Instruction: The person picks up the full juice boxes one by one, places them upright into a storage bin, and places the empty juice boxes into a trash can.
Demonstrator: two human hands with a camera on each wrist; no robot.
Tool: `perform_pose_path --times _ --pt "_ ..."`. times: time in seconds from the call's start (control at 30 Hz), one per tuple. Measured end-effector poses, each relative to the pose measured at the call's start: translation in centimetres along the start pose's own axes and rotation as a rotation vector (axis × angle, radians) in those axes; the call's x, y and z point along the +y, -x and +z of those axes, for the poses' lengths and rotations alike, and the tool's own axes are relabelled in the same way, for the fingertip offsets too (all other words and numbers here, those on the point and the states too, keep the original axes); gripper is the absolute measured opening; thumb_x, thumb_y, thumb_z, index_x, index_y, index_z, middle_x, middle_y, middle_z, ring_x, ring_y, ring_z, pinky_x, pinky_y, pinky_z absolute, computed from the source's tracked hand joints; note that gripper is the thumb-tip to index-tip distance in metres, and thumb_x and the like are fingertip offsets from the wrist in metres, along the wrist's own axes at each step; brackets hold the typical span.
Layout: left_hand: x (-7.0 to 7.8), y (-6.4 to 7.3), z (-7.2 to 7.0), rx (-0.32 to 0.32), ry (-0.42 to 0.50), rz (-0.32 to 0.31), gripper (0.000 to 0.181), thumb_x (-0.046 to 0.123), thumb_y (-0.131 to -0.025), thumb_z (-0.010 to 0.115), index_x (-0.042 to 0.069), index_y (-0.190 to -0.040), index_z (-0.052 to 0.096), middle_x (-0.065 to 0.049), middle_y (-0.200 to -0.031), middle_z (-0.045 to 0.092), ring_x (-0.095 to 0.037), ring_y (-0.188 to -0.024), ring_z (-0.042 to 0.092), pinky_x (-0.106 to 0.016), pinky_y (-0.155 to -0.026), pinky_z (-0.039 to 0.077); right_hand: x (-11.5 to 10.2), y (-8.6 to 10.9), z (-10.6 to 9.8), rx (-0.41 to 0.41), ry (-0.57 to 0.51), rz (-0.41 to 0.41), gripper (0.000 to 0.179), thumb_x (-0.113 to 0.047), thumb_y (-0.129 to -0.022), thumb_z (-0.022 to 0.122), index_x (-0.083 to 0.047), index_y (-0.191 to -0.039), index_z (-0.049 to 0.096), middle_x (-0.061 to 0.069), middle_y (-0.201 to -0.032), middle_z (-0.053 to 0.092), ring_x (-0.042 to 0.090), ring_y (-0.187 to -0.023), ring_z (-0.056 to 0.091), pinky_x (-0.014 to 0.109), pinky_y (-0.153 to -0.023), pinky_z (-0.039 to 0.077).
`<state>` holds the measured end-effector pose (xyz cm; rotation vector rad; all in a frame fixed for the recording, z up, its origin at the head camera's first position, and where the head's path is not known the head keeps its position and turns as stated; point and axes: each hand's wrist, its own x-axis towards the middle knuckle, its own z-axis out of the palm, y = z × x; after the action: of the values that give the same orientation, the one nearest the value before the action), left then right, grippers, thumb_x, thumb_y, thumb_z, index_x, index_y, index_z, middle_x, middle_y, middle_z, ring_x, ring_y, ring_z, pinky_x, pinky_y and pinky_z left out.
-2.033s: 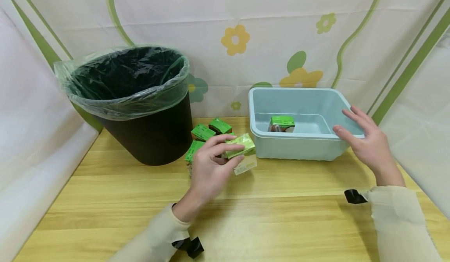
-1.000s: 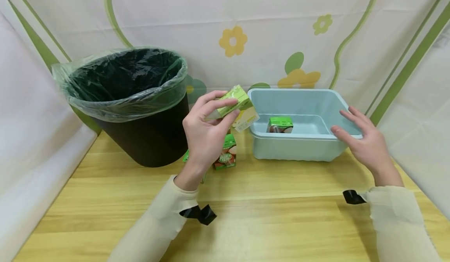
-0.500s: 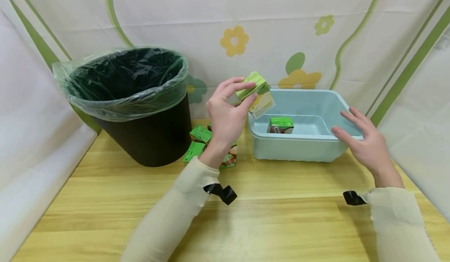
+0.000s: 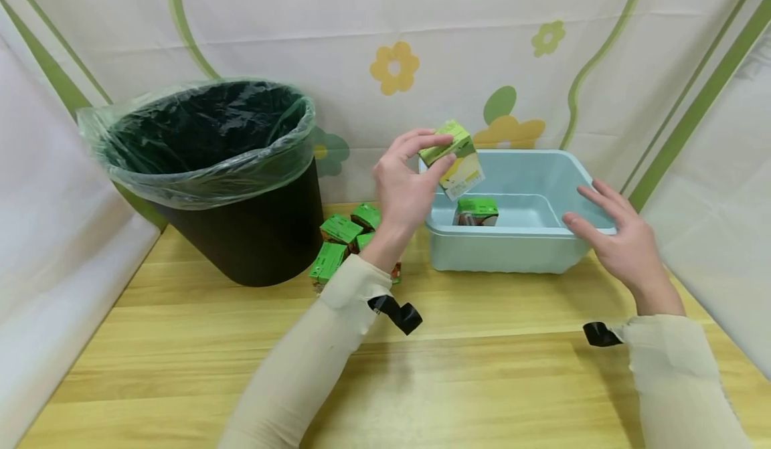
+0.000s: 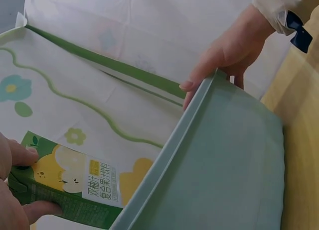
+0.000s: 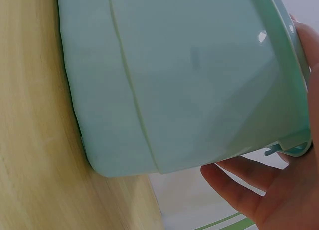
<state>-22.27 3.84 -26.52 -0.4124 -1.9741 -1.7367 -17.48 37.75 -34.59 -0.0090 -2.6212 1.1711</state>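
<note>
My left hand (image 4: 406, 185) pinches a green and yellow juice carton (image 4: 462, 173) between thumb and fingers. The juice carton tilts above the left side of a pale blue plastic bin (image 4: 500, 251). In the left wrist view, the juice carton (image 5: 75, 177) shows printed fruit, and its end overlaps the bin's rim. Inside the bin lies one green-topped carton (image 4: 477, 211) with darker sides. My right hand (image 4: 626, 238) grips the bin's front right corner, thumb over the rim. From the right wrist, the fingers (image 6: 232, 187) show along the bin's outer wall.
Several green-topped cartons (image 4: 340, 228) stand clustered on the wooden table (image 4: 482, 369), partly hidden by my left wrist. A black trash can (image 4: 253, 241) with a clear green liner stands at the left. A flower-patterned cloth (image 4: 421, 7) hangs behind.
My left hand has lifted the juice carton from beside the cluster and carried it up and right over the bin. My right hand has stayed at the bin's corner.
</note>
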Motion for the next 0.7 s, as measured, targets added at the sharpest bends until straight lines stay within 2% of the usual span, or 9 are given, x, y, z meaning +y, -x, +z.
perform_pose_path --times 0.3,0.53,0.7 --pt "-0.8 -1.1 2.1 -0.016 -0.034 -0.041 0.022 0.013 -0.092 0.084 0.017 -0.114 0.083 0.005 -0.128 0.074 -0.006 -0.124 0.063 -0.029 -0.111 0.047 -0.2 -0.1 0.0 0.000 -0.009 0.012 0.070 -0.044 -0.103 0.067 -0.023 -0.165 0.041 -0.014 -0.179 0.014 0.035 -0.168 0.003 0.076 -0.127 0.003" --pt "-1.6 -1.9 3.6 -0.012 -0.067 -0.101 0.022 0.015 -0.093 0.084 0.021 -0.114 0.083 0.008 -0.128 0.073 -0.006 -0.127 0.063 -0.032 -0.115 0.047 -0.3 -0.1 0.0 0.001 -0.013 0.018 0.071 -0.046 -0.103 0.067 -0.025 -0.165 0.041 -0.017 -0.178 0.014 0.033 -0.168 0.002 0.076 -0.127 0.003" --pt "-2.3 -2.5 4.2 -0.026 -0.061 -0.152 0.022 0.015 -0.093 0.084 0.023 -0.113 0.082 0.009 -0.127 0.074 -0.008 -0.129 0.063 -0.039 -0.116 0.049 -0.2 0.0 0.0 0.004 -0.016 0.015 0.070 -0.047 -0.102 0.067 -0.025 -0.164 0.043 -0.018 -0.178 0.015 0.033 -0.168 0.003 0.075 -0.128 0.004"
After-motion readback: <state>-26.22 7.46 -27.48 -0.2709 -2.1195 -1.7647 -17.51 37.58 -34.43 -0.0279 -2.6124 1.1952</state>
